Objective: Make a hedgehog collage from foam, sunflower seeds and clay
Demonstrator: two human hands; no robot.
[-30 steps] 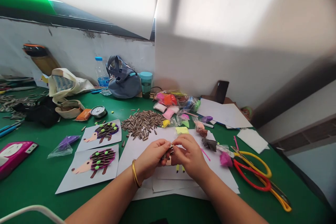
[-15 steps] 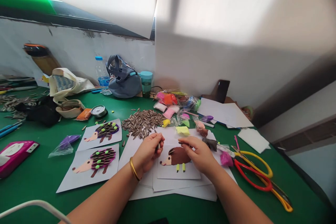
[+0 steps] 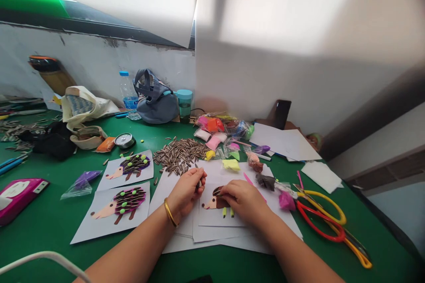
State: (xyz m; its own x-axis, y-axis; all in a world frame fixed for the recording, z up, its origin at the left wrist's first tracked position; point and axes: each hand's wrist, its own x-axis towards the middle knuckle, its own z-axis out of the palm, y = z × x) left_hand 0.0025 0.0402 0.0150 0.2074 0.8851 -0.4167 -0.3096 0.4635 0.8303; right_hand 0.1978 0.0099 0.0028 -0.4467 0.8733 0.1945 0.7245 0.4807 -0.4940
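A hedgehog picture with a brown clay body and two yellow-green feet lies on stacked white paper. My right hand is over the body, its fingers pinched at the clay and hiding its right part; a dark seed shows at the fingertips. Closed around several sunflower seeds, my left hand is held just left of the picture. Behind it spreads a pile of sunflower seeds. Two hedgehog pictures with seed spines and green dots, an upper one and a lower one, lie at the left.
Clay packets and yellow clay lie behind the paper. Scissors with red and yellow handles are at the right. A purple clay bag, a magenta box and a round tin stand left; a blue bag is at the wall.
My right hand has moved left and down from above the picture onto the brown body, now covering its right part. My left hand has hardly moved and still holds seeds.
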